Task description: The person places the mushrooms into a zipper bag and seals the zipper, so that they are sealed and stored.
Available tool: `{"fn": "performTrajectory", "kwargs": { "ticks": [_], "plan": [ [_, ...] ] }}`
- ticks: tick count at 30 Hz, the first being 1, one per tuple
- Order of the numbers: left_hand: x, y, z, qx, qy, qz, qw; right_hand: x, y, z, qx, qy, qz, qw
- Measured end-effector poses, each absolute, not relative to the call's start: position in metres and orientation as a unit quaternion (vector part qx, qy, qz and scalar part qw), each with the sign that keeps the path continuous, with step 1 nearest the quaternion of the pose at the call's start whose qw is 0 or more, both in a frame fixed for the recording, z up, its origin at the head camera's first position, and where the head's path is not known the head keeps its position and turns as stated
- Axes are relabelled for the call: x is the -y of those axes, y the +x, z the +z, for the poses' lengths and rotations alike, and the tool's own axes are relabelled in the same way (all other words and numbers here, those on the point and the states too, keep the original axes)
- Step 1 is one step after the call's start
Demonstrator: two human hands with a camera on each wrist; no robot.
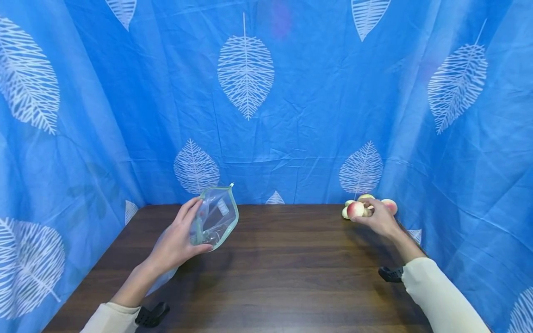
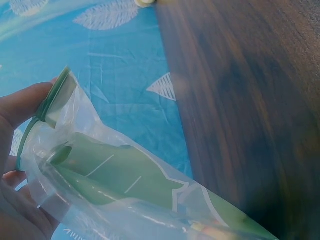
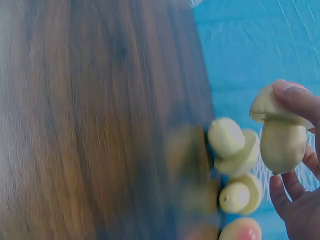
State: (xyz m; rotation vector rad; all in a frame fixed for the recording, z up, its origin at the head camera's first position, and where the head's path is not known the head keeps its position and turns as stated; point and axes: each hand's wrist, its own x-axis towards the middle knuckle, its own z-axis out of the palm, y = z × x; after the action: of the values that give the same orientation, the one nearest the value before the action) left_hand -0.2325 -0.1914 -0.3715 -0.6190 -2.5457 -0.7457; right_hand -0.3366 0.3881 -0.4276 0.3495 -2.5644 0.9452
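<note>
My left hand (image 1: 176, 243) grips a clear zip bag (image 1: 222, 208) by its green-edged rim, and the mouth gapes upward. In the left wrist view the bag (image 2: 120, 170) shows a green print; something faintly reddish-yellow shows near its lower end, too blurred to name. At the far right of the table my right hand (image 1: 381, 221) pinches a mushroom (image 1: 355, 210) by its cap, the pale stem (image 3: 283, 146) pointing down in the right wrist view. Close to that hand several more mushrooms (image 3: 235, 197) lie along the table's far edge, some with pink-red caps (image 1: 390, 206).
A dark brown wooden table (image 1: 283, 268) spans the space between the hands. Blue cloth (image 1: 300, 115) with white leaf prints hangs behind it and on both sides. Black straps (image 1: 153, 315) sit at the wrists.
</note>
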Motion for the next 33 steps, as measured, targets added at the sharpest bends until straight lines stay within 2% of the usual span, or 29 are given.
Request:
{"fn": "performTrajectory", "kwargs": {
  "ticks": [27, 33],
  "plan": [
    [0.192, -0.234, -0.375, 0.915, -0.225, -0.267, 0.203, -0.289, -0.339, -0.408, 0.898, 0.227, 0.340, 0.160],
    [0.191, -0.236, -0.376, 0.913, -0.231, -0.271, 0.200, -0.273, -0.340, -0.406, 0.895, 0.243, 0.332, 0.170]
  ]
}}
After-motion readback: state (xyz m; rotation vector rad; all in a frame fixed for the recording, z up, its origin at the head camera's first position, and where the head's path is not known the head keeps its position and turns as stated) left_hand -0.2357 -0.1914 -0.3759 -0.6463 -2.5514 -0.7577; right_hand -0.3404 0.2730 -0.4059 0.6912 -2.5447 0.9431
